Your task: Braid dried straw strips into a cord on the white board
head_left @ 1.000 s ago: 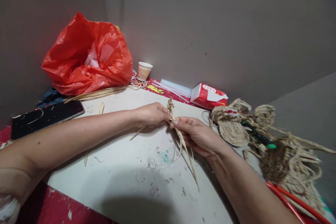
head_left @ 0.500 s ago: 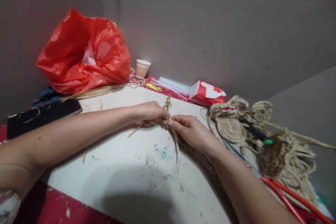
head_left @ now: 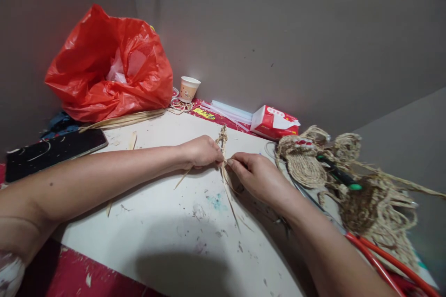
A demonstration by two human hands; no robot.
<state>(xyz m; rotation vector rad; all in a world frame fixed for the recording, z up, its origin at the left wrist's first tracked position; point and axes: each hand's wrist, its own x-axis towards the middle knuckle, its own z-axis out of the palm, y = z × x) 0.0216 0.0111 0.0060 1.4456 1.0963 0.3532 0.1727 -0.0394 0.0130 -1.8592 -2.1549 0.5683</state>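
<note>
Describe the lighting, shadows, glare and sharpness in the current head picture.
In the head view, a soft shadow darkens the near part of the flat white board; in the same head view, glare marks the crumpled red plastic bag, and the thin straw-coloured fibre strands at the bare left hand and right hand look soft, their crossings too fine to trace.
</note>
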